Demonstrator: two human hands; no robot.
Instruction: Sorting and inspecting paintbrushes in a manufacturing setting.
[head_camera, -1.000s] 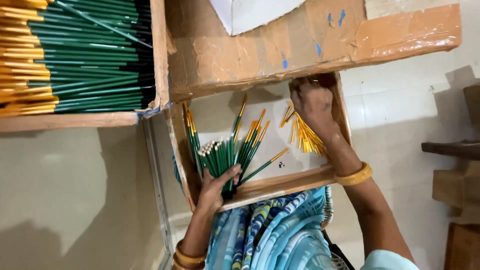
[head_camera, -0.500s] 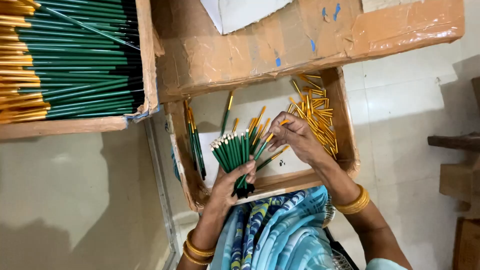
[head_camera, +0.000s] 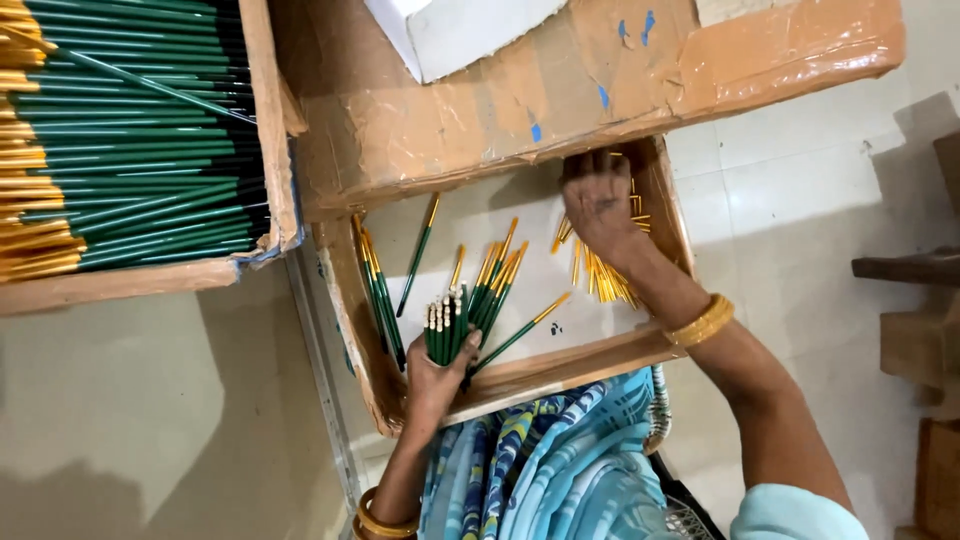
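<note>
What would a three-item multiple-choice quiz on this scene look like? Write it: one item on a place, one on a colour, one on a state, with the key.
1. Where is the right hand?
A. on the gold pieces at the small box's far right corner
B. in the big tray at upper left
C. on the floor tiles

2. What colour are the sticks in the left hand?
A. red
B. green
C. white

3. How does the left hand hold them?
A. flat on an open palm
B. pinched singly
C. gripped upright as a bundle

Key: 1 A, the hand lies over the gold pile; 2 B, the shafts are green; 3 C, the fist closes round their lower ends.
</note>
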